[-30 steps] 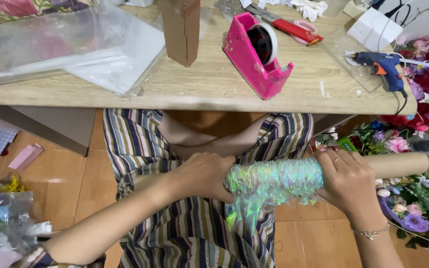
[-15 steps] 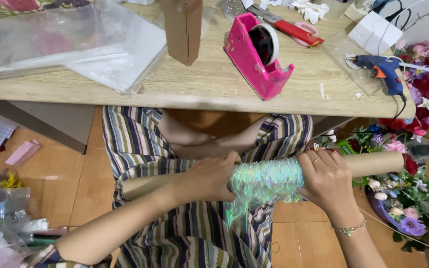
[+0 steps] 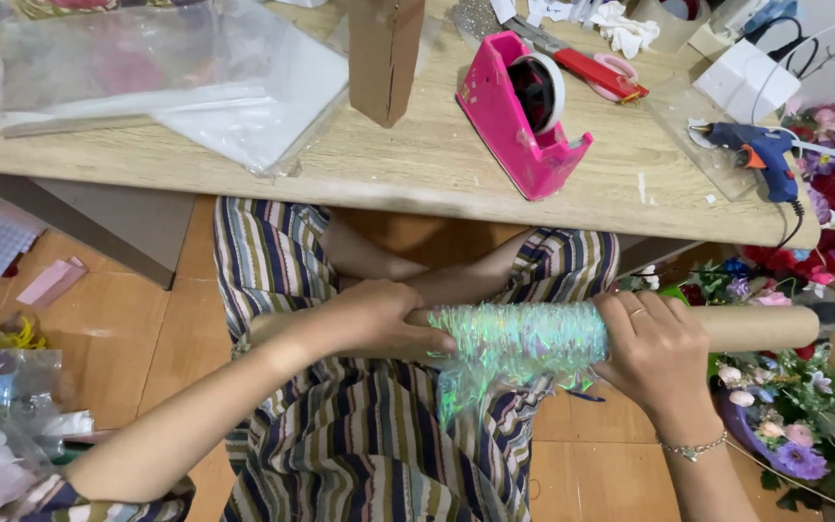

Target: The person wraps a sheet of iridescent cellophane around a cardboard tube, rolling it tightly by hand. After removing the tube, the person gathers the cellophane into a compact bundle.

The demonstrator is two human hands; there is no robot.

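Observation:
A long brown cardboard tube [image 3: 761, 327] lies across my lap, below the table edge. Shimmery iridescent green film [image 3: 519, 340] is wound around its middle, with a loose end hanging down. My left hand [image 3: 379, 314] grips the tube just left of the film. My right hand [image 3: 654, 353] wraps the tube at the film's right edge; a ring and a thin bracelet show on it. The tube's right end sticks out bare past my right hand.
On the wooden table [image 3: 417, 159] stand a pink tape dispenser [image 3: 524, 111], a cardboard box [image 3: 386, 53], clear plastic sheets [image 3: 147, 77], a red cutter [image 3: 603, 72] and a blue glue gun [image 3: 761, 155]. Flowers [image 3: 794, 406] crowd the floor at right; plastic scraps [image 3: 2, 406] at left.
The tube has risen slightly and tilted closer to level. My hands have shifted along it, and the film roll looks tighter with less loose film hanging.

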